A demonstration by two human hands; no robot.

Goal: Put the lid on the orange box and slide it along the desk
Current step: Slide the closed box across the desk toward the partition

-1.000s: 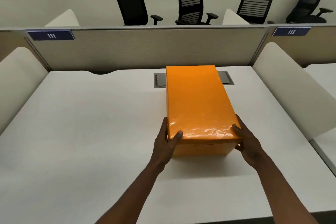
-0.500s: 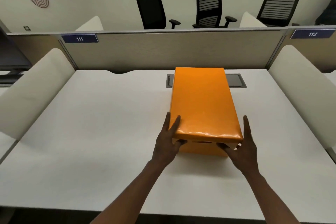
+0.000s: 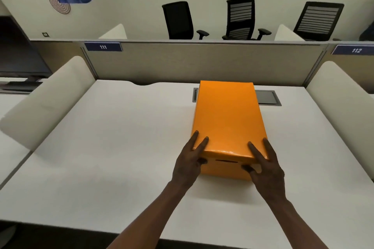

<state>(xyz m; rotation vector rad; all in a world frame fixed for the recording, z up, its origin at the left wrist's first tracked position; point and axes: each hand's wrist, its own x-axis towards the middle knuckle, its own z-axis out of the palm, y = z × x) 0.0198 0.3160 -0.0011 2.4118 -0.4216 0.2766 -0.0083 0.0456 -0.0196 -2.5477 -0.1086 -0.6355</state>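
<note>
The orange box [image 3: 222, 170] stands lengthwise on the white desk [image 3: 113, 147], and its glossy orange lid [image 3: 227, 115] sits flat on top. My left hand [image 3: 189, 162] grips the near left corner, fingers on the lid and thumb against the front wall. At the near right corner, my right hand [image 3: 263, 164] holds the same way, two fingers laid on the lid. The far end of the box covers part of the desk's grey cable hatch [image 3: 266, 97].
Padded cream dividers stand at the left [image 3: 46, 99] and right [image 3: 340, 97] of the desk, with a beige partition [image 3: 202, 62] along the back. Black office chairs [image 3: 240, 19] stand beyond it. A dark monitor [image 3: 18, 50] is at far left.
Both hands shifted from the box's side edges to its near corners, fingers now lying on the lid. The box sits farther from me, and my view has tilted upward.
</note>
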